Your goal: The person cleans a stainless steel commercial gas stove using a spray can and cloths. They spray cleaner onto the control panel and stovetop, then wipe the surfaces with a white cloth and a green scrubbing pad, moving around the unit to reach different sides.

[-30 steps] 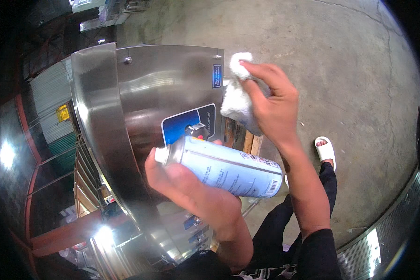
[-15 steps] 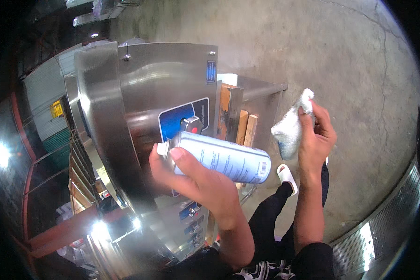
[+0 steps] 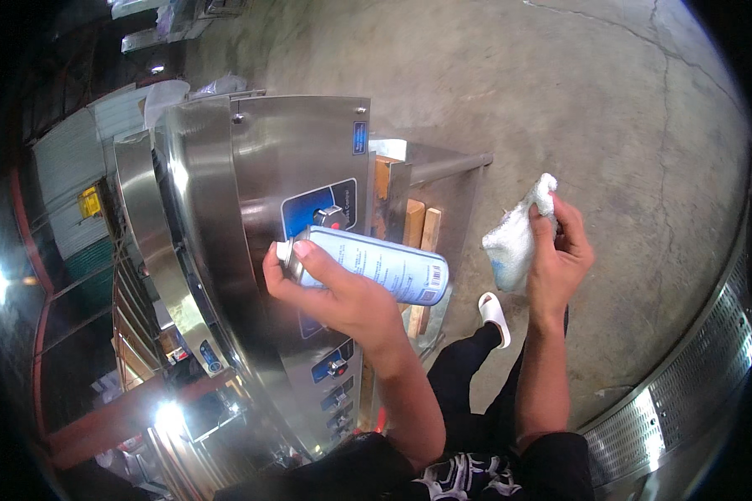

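My left hand grips a pale blue spray can, held sideways with its white nozzle toward the curved stainless steel machine panel. One finger rests on the nozzle. The panel carries a blue control plate with a round knob. My right hand is away from the machine, out over the concrete floor, and holds a crumpled white cloth.
Wooden blocks and a steel frame stand behind the panel. More blue switch plates sit lower on the machine. My leg and a white sandal are on the grey concrete floor. A perforated metal edge curves along the lower right.
My right hand with the cloth has drawn away from the steel panel to the right and lowered. The spray can stays pointed at the panel, with the view shifted slightly.
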{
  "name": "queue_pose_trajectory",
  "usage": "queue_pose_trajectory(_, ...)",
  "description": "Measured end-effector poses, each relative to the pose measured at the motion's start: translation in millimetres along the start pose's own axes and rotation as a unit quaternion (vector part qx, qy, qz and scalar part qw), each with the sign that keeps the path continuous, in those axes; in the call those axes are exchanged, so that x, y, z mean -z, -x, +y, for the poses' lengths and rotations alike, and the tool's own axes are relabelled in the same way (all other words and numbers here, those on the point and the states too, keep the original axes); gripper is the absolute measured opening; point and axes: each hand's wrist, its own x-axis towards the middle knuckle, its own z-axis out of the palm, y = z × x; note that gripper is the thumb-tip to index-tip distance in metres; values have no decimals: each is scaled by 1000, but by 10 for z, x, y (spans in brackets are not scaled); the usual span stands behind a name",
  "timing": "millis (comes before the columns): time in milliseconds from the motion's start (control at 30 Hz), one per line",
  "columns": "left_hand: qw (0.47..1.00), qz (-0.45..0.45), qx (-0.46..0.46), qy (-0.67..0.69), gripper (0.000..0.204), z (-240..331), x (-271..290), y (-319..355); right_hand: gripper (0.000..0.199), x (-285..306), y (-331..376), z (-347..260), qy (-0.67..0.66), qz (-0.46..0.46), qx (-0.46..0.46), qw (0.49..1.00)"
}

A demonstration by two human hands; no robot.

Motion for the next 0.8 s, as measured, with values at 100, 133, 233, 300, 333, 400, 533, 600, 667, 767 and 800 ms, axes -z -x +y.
queue_pose_trajectory(100,1000,5,-18,-18,38,25,-18,18,26,19,4,5,-12,-1,11,1000)
queue_pose_trajectory(133,999,-12,-27,-20,39,35,-27,46,26,25,1,7,-13,-2,10,1000)
queue_pose_trajectory(233,999,-34,-20,-7,42,67,-66,83,27,-33,-38,-23,-19,-5,16,1000)
queue_pose_trajectory(300,999,-48,5,7,43,88,-66,98,28,-98,-67,-53,-32,-9,22,999)
queue_pose_trajectory(333,998,-60,20,24,43,104,-54,112,28,-136,-74,-70,-43,-13,22,999)
queue_pose_trajectory(400,998,-67,9,-4,43,123,-38,116,29,-214,-72,-84,-45,-27,40,998)
queue_pose_trajectory(533,995,-87,6,-49,41,168,-14,114,31,-378,-6,-75,-25,-63,70,995)
queue_pose_trajectory(600,990,-84,-45,-102,41,186,1,98,31,-491,-1,-80,-38,-78,94,992)
queue_pose_trajectory(667,996,-83,17,-37,40,209,60,122,32,-641,-35,-111,-43,-109,122,986)
queue_pose_trajectory(767,996,-71,-31,-42,43,213,240,150,31,-981,-230,-202,14,-221,144,965)
queue_pose_trajectory(800,994,-74,-45,-61,44,208,319,161,30,-1134,-284,-224,39,-257,117,959)
